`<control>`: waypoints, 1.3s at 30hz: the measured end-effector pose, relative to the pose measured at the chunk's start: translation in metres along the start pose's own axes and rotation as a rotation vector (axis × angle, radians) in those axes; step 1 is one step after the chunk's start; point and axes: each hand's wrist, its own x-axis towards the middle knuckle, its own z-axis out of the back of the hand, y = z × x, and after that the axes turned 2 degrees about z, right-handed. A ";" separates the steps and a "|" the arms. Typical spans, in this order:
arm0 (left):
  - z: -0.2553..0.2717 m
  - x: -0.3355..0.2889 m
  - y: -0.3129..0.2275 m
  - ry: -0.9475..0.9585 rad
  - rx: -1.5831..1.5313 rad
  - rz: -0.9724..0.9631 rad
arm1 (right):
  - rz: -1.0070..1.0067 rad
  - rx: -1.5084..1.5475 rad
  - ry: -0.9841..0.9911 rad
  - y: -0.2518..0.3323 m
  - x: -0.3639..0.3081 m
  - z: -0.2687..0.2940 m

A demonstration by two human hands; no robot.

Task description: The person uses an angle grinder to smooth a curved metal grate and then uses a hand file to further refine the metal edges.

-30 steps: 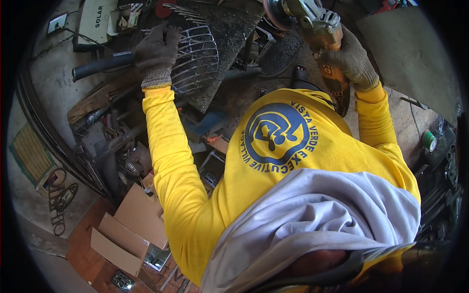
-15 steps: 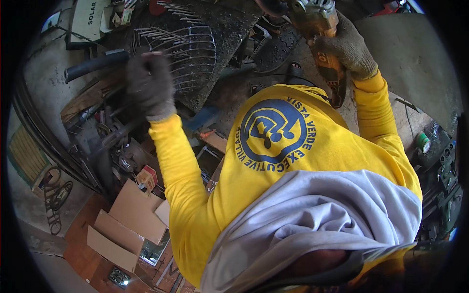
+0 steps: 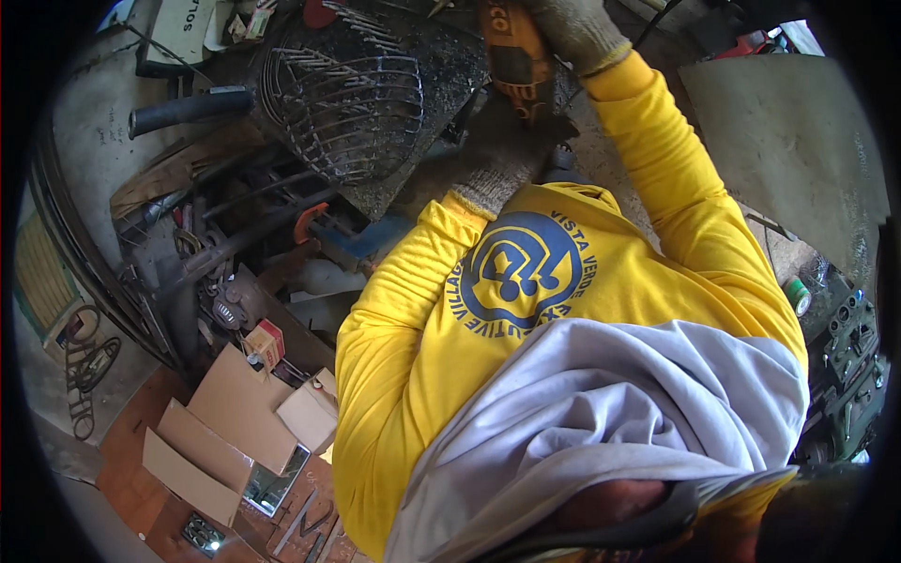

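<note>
An orange-and-black angle grinder (image 3: 514,52) is held up at the top of the view, its front end cut off by the edge. My right hand (image 3: 574,33), in a grey-brown knit glove, is closed on its body from the right side. My left hand (image 3: 502,145), in a dark soiled glove, is wrapped round the tool's rear end; its fingers are somewhat blurred. To the left of the grinder, a curved cage of welded metal rods (image 3: 361,117) lies on a dark metal plate (image 3: 441,89), apart from both hands.
A blue clamp with an orange end (image 3: 352,235) is below the plate. Dark pipe (image 3: 192,111) juts out at the left. Open cardboard boxes (image 3: 239,408) stand at the lower left. A large grey sheet (image 3: 788,141) and a green toolbox tray (image 3: 849,375) are on the right.
My left hand has come right, from beside the rod cage to the grinder's rear end. My right hand has carried the grinder leftward and up.
</note>
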 end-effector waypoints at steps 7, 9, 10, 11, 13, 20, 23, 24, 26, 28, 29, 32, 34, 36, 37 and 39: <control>0.022 -0.016 -0.026 -0.147 -0.198 0.063 | -0.027 0.276 0.146 -0.019 0.020 0.000; 0.028 -0.018 -0.009 0.012 -0.656 -0.071 | -0.141 0.442 0.226 -0.029 0.031 -0.001; 0.029 -0.020 0.002 0.089 -0.884 -0.138 | -0.203 0.525 0.269 -0.036 0.036 -0.003; 0.028 -0.021 0.011 0.076 -0.895 -0.091 | -0.252 0.636 0.319 -0.043 0.041 -0.007; 0.030 -0.018 0.014 0.066 -0.917 -0.005 | -0.341 0.853 0.405 -0.051 0.054 -0.015; 0.035 -0.004 -0.038 -0.241 -0.290 0.437 | -0.387 -0.502 0.140 -0.032 0.063 -0.035; 0.032 -0.004 -0.028 -0.277 -0.152 0.523 | -0.416 -0.708 0.192 -0.028 0.064 -0.049; 0.028 0.002 -0.005 -0.267 -0.158 0.547 | -0.441 -0.758 0.200 -0.026 0.063 -0.054; 0.027 0.010 0.016 -0.292 -0.130 0.544 | -0.399 -0.769 0.257 -0.033 0.071 -0.056; 0.029 0.014 0.024 -0.363 -0.075 0.493 | -0.356 -0.799 0.296 -0.043 0.080 -0.057; 0.030 0.016 0.028 -0.399 -0.048 0.469 | -0.332 -0.822 0.310 -0.049 0.085 -0.060; 0.036 0.020 0.028 -0.433 0.010 0.431 | -0.325 -0.899 0.326 -0.039 0.087 -0.063; 0.044 0.025 0.019 -0.363 0.005 0.472 | -0.326 -0.942 0.318 -0.031 0.086 -0.061; 0.052 0.016 0.008 -0.357 0.048 0.466 | -0.304 -0.965 0.338 -0.030 0.083 -0.071; 0.054 0.012 0.005 -0.352 0.070 0.461 | -0.284 -1.001 0.369 -0.028 0.081 -0.075; 0.058 0.014 0.007 -0.287 0.107 0.485 | -0.237 -1.081 0.418 -0.017 0.077 -0.082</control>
